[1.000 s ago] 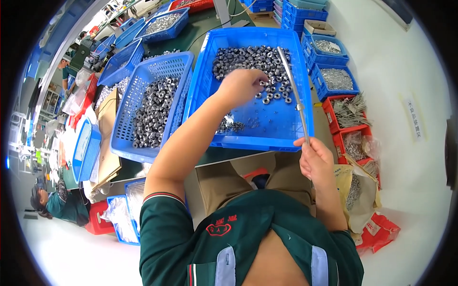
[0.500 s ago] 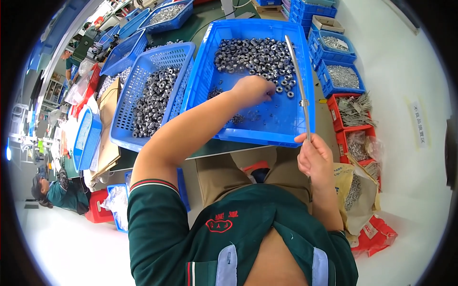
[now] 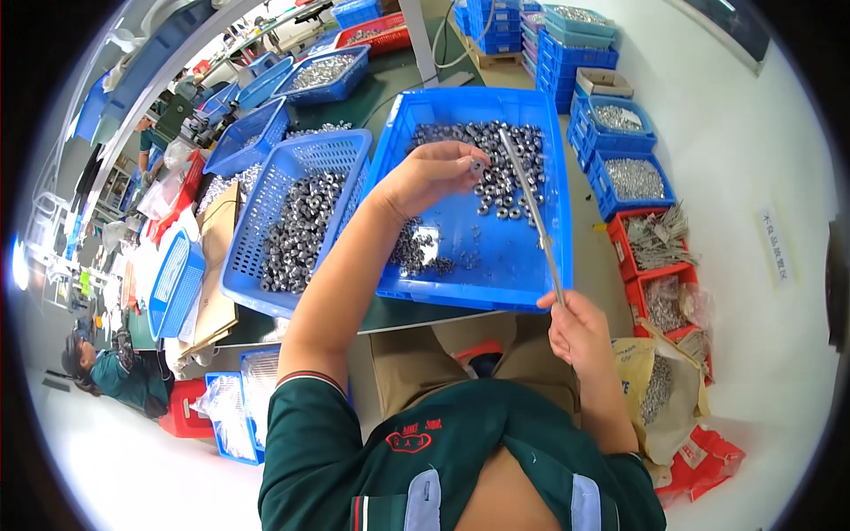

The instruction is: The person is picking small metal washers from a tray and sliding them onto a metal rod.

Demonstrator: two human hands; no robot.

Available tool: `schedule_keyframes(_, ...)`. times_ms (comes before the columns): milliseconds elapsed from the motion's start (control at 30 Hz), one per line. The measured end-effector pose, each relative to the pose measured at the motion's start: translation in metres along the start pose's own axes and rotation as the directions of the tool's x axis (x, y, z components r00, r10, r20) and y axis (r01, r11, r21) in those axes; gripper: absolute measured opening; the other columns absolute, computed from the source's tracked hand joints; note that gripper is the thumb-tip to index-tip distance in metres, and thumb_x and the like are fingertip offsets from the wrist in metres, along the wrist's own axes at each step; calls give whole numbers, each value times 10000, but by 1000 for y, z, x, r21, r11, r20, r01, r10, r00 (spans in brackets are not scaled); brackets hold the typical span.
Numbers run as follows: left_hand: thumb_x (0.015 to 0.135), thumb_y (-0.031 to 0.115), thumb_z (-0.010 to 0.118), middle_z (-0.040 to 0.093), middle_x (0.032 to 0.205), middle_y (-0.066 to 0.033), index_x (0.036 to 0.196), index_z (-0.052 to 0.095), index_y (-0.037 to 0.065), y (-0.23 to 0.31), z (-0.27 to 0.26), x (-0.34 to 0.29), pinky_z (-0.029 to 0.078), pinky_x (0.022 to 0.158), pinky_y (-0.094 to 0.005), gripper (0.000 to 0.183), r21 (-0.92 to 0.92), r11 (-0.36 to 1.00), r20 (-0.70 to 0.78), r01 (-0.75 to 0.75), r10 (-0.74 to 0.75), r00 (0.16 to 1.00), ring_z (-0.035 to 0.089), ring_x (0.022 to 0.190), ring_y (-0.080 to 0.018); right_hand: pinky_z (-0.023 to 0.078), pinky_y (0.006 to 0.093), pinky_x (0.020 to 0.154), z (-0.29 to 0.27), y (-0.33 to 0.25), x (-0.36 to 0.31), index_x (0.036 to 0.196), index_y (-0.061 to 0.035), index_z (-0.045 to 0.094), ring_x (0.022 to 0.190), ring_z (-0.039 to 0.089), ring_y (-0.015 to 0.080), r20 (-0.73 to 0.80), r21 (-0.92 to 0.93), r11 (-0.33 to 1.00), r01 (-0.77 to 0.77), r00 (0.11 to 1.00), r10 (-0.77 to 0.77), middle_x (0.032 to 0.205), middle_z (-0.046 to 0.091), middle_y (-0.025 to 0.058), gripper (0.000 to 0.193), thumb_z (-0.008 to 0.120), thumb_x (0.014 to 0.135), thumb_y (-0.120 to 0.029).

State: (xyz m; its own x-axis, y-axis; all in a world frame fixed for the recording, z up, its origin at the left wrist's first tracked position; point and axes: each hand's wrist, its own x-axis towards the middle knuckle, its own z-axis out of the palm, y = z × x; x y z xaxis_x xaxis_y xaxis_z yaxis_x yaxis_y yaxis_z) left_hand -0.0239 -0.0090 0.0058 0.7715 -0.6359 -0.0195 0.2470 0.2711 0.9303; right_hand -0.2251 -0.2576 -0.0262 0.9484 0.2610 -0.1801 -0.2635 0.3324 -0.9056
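The left hand (image 3: 427, 180) pinches one ring (image 3: 477, 166), the right hand (image 3: 580, 332) grips a rod (image 3: 531, 202); the blue tray (image 3: 505, 276) has many left.

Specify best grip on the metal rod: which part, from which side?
I'd pinch the metal rod near its lower end, coming from the person's near right, as the right hand does. It is long and slim, its free length slants away over the tray, and a small ring-like piece sits partway up.

Head-worn fisheye, wide view, looking downward
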Motion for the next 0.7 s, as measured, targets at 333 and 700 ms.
schedule_keyframes(333, 890, 179, 571, 583, 915, -54, 1079, 581, 7, 6, 4, -4, 431, 713, -270, 256, -79, 994, 38, -73, 76, 996, 513, 776, -138, 256, 162, 411, 0, 4, -12, 1021, 0, 536, 462, 311, -1, 62, -55, 995, -81, 994, 85, 589, 370, -65, 161, 465, 941, -120)
schedule_keyframes(700, 831, 164, 657, 603, 795, -63, 949, 641, -3, 13, -7, -7, 439, 654, -273, 206, -66, 994, 30, -87, 89, 996, 514, 678, -136, 222, 166, 401, 3, -15, -17, 998, -10, 548, 449, 285, -7, 94, -113, 986, -126, 986, 137, 578, 351, -74, 161, 457, 951, -134)
